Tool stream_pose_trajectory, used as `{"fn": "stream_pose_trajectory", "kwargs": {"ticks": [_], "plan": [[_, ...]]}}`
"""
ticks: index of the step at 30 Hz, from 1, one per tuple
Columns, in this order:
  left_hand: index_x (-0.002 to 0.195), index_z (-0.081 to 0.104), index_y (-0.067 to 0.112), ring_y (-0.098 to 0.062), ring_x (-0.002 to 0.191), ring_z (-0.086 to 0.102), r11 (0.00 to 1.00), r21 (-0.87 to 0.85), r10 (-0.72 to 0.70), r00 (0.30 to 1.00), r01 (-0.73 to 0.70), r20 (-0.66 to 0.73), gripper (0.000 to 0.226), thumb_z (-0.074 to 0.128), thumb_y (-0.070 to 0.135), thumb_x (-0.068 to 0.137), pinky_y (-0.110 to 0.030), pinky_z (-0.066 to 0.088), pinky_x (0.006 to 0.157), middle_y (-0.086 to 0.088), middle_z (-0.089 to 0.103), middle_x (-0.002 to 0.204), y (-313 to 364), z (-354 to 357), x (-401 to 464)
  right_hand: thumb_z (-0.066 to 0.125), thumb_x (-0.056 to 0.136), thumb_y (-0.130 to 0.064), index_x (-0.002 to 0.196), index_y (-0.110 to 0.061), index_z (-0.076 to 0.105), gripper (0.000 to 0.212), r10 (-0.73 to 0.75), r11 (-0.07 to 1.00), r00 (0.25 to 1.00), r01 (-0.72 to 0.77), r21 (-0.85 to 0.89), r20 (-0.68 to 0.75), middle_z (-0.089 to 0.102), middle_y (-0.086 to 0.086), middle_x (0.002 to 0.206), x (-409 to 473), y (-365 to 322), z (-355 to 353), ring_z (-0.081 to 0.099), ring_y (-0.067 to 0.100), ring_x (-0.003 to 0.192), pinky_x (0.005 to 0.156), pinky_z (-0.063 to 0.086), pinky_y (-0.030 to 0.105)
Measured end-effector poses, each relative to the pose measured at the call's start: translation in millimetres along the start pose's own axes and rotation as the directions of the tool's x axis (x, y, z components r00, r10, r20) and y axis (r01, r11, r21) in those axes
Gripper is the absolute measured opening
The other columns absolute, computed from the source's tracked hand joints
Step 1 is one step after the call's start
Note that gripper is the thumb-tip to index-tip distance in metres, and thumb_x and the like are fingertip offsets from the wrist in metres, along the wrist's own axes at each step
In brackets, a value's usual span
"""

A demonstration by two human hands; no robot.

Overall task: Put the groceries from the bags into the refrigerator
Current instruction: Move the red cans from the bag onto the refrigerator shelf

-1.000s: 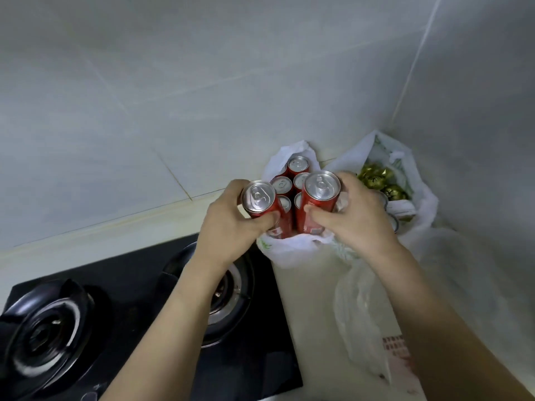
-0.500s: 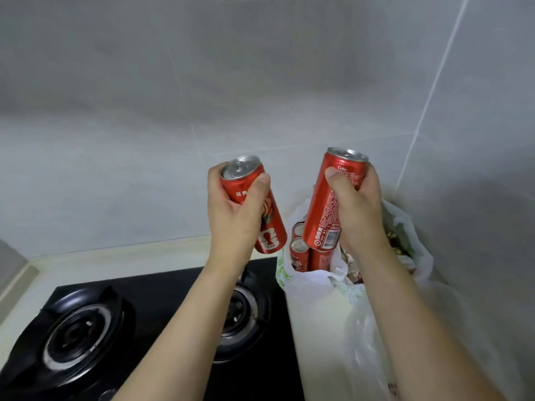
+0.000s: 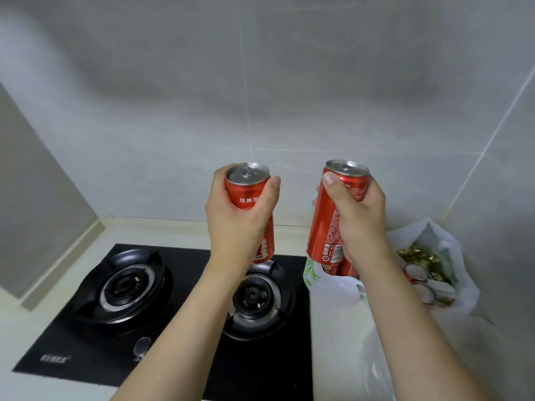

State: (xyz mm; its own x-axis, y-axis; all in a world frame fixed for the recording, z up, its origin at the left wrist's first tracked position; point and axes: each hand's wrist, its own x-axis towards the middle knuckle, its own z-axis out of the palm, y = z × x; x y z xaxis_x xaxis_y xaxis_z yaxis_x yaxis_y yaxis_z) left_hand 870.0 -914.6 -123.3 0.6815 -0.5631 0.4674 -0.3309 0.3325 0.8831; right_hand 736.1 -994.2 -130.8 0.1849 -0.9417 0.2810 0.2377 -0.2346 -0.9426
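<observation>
**Early stage: 2 cans lifted, nothing in the fridge yet**

Left hand (image 3: pixel 237 215) is wrapped around 1 red can (image 3: pixel 252 209), right hand (image 3: pixel 357 218) around another red can (image 3: pixel 327 224), both held upright above the bench (image 3: pixel 333 328), right of the stove (image 3: pixel 162 308). More cans sit in the near white bag (image 3: pixel 327 287); the far-right bag (image 3: pixel 445 256) holds gold-wrapped items and tubs. Refrigerator not in view. Most unloading looks left to do.

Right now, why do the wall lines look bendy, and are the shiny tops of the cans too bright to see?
In the head view, the wide-angle lens bows the tile lines on the wall, most toward the edges. The silver tops of the left can and right can catch soft light, yet their pull tabs stay readable. The stove looks slightly soft, its lettering smeared.
</observation>
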Motion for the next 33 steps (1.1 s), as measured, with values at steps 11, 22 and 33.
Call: {"fn": "stream_pose_trajectory", "kwargs": {"ticks": [11,22,33], "plan": [[0.109,0.058,0.022,-0.001,0.079,0.068,0.98,0.2,0.038,0.977,0.005,-0.208,0.037,0.081,0.029,0.081,-0.013,0.05,0.068,0.014,0.068,0.09,17.7,-27.5,-29.5,0.076,0.068,-0.049,0.083,-0.043,0.069,0.018,-0.033,0.991,0.971,0.0,0.137,0.235,0.072,0.007,0.086,-3.9,5.1,15.4,0.071,0.033,0.08,0.077,0.057,0.058],[0.105,0.058,0.023,-0.005,0.082,0.068,0.924,0.38,0.132,0.899,0.041,-0.418,0.041,0.08,0.042,0.077,-0.017,0.053,0.069,0.013,0.067,0.091,42.8,-74.1,-79.8,0.075,0.068,-0.049,0.083,-0.038,0.069,0.02,-0.037,0.972,0.86,-0.088,0.22,0.508,0.07,0.005,0.083,-38.4,9.1,51.1,0.069,0.029,0.076,0.071,0.058,0.047],[0.105,0.059,0.024,-0.002,0.083,0.067,0.865,0.494,0.232,0.808,0.083,-0.542,0.039,0.079,0.041,0.077,-0.014,0.052,0.069,0.014,0.067,0.09,75.0,-142.9,-130.5,0.076,0.068,-0.052,0.082,-0.038,0.069,0.021,-0.081,0.946,0.745,-0.152,0.286,0.662,0.07,0.007,0.085,-103.0,-8.1,95.1,0.068,0.036,0.083,0.079,0.055,0.061]]}}
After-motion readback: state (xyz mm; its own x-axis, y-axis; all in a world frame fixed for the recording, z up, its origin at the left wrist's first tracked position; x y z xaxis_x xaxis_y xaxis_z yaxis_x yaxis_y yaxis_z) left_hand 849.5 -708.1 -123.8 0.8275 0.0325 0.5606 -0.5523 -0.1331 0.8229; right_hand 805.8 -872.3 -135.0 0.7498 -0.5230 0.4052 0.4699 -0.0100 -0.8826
